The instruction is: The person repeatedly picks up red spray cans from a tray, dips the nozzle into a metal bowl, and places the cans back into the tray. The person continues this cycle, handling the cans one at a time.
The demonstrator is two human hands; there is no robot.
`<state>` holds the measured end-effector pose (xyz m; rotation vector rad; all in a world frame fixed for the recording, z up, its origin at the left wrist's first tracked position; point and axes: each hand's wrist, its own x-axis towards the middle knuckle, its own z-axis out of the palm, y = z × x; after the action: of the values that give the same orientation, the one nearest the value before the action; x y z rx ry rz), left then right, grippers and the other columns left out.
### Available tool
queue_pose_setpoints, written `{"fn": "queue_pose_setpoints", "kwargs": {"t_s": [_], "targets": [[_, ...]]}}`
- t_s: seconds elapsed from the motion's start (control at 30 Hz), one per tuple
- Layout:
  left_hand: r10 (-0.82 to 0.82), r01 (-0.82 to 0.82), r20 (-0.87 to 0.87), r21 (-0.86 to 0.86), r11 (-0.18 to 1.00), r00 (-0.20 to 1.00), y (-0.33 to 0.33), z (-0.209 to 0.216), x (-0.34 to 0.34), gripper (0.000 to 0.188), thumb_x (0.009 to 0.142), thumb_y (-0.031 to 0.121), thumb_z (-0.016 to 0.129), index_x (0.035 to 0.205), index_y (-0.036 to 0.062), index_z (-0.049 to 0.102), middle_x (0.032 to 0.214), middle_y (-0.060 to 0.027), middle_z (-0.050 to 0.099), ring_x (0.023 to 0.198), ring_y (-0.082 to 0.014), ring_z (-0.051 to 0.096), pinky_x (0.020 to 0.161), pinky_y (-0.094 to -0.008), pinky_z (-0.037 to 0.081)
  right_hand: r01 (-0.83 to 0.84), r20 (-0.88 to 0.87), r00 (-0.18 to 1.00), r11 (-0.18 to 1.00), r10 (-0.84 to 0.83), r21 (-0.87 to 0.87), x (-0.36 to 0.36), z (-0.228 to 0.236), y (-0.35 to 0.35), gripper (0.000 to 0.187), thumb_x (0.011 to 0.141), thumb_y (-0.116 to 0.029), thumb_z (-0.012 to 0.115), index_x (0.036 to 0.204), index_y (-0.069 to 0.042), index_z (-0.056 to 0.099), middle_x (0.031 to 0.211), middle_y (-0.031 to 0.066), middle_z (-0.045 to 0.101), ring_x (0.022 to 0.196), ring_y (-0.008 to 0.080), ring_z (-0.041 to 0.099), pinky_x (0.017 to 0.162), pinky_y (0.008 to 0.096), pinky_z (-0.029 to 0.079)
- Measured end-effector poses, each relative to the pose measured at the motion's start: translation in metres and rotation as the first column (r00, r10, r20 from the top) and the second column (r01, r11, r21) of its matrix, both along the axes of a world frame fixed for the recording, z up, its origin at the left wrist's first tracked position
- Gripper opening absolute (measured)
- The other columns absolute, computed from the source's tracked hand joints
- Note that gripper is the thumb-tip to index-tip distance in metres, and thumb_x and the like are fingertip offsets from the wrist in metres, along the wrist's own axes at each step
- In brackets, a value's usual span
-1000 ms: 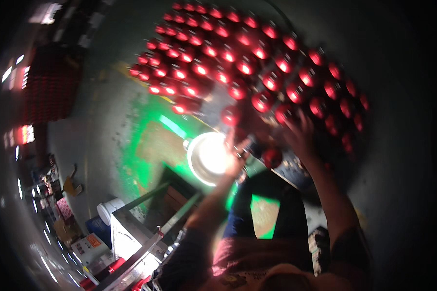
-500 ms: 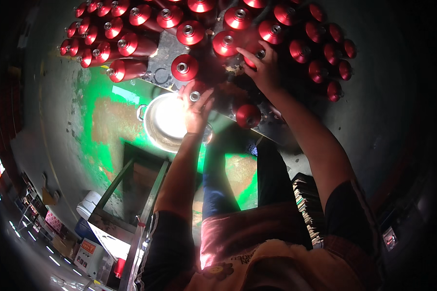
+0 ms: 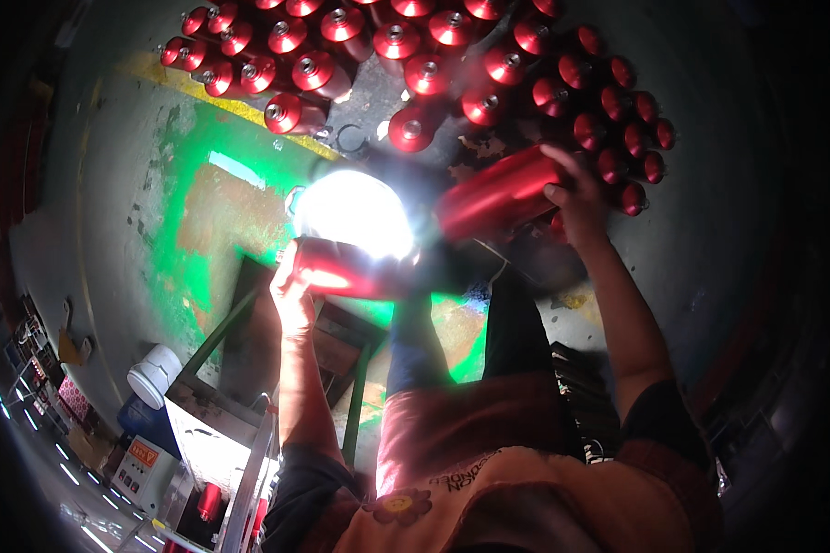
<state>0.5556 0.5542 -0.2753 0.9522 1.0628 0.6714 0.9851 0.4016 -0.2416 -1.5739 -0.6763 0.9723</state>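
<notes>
Each of my hands grips a red metal bottle. My left hand is closed around one end of a red bottle, which lies sideways in the air by the near rim of a round metal pot. Glare whites out the pot's inside. My right hand holds another red bottle by one end, tilted, its other end pointing left toward the pot. That bottle is blurred. Neither bottle's neck shows clearly. Several similar bottles with silver necks stand upright on the dark worn tabletop beyond my hands.
A dark metal frame stands at the near left, with a white bucket and a grey control box beside it. Another red piece sits at the lower left. My legs are under the near side; a dark stack lies right of them.
Both hands have lifted bottles off the tabletop and tipped them sideways. The left hand came nearer and to the left, past the pot; the right hand moved right and nearer. The view shifted slightly.
</notes>
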Motion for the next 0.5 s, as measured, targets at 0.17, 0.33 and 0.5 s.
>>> {"fn": "queue_pose_setpoints", "kwargs": {"t_s": [0.17,0.33,0.5], "targets": [[-0.254,0.269,0.140,-0.095,0.959,0.957,-0.006,-0.041,-0.062,0.053,0.096,0.033,0.052,0.141,0.0062,0.045,0.128,-0.0192,0.059,0.115,-0.0305,0.058,0.100,-0.0462,0.047,-0.131,-0.924,0.383,0.990,0.010,-0.044,-0.125,-0.073,0.009,0.041,0.092,-0.027,0.058,0.129,-0.011,0.057,0.107,0.0050,0.062,0.086,0.0155,0.062,0.064,0.0261,0.052],[-0.312,0.279,-0.293,-0.149,0.949,0.904,-0.017,-0.088,-0.091,0.041,0.100,0.040,0.042,0.109,0.0042,0.060,0.091,-0.0162,0.069,0.075,-0.0296,0.067,0.069,-0.0408,0.056,-0.261,-0.983,0.033,0.948,-0.182,-0.184,-0.243,-0.130,0.020,0.042,0.096,-0.031,0.056,0.131,-0.007,0.053,0.119,0.0078,0.062,0.105,0.0202,0.062,0.091,0.0403,0.051],[-0.466,0.456,-0.095,-0.111,0.883,0.879,-0.007,-0.114,-0.125,0.049,0.095,0.048,0.049,0.113,0.0034,0.059,0.104,-0.0190,0.066,0.094,-0.0372,0.064,0.079,-0.0516,0.054,-0.197,-0.991,-0.094,0.977,-0.096,-0.076,-0.320,-0.136,0.042,0.036,0.097,-0.027,0.056,0.128,-0.008,0.054,0.117,0.0105,0.062,0.105,0.0223,0.062,0.093,0.0412,0.051]]}}
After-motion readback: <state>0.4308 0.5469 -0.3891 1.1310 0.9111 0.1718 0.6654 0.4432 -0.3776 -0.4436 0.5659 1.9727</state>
